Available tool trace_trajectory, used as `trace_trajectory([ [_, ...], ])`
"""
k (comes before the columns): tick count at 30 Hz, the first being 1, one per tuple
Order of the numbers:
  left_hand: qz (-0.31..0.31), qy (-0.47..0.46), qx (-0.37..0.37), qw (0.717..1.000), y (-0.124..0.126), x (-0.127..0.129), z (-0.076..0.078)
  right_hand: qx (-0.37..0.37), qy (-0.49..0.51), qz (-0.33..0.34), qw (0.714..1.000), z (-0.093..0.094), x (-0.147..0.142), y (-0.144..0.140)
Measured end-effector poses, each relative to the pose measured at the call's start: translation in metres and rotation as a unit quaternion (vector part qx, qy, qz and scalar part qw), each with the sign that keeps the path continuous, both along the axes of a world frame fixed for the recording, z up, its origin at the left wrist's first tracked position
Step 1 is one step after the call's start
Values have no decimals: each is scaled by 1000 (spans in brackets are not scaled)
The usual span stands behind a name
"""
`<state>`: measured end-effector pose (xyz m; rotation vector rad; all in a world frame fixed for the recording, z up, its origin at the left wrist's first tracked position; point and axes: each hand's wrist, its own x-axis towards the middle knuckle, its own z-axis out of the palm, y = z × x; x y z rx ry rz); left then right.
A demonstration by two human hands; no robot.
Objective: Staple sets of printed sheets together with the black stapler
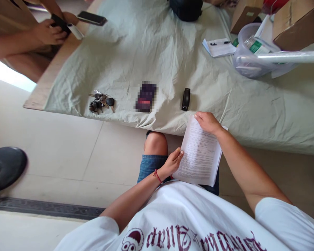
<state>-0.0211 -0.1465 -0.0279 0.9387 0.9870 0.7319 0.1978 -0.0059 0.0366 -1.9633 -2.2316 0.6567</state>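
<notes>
From the head view we see our left hand (172, 162) pinching the left edge of a stapled sheaf of white printed paper (200, 155), fingers curled shut on it, while our right hand (208, 122) grips its top corner, also closed on it. The sheaf sits tilted over our lap, just below the edge of the surface (251, 115) draped in pale green cloth. On that cloth lie a small black stapler (186, 99) and a bunch of dark keys (101, 101), well apart. Another person's hand (48, 32) holds a black phone (59, 23) far left.
</notes>
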Motion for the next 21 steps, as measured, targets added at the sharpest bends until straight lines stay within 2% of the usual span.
trace_trajectory([
  [3, 10, 1, -19, 1000, 1, -3, 2, 4, 15, 7, 1000, -2, 0, 3],
  [11, 106, -64, -161, 979, -6, -12, -2, -28, 73, -5, 997, -4, 7, 15],
  [17, 116, -44, -135, 983, -1, -10, 1, -33, 122, -26, 992, -12, 8, 32],
  [21, 113, -50, -123, 985, 11, -7, 6, -29, 101, -34, 994, -14, 6, 49],
])
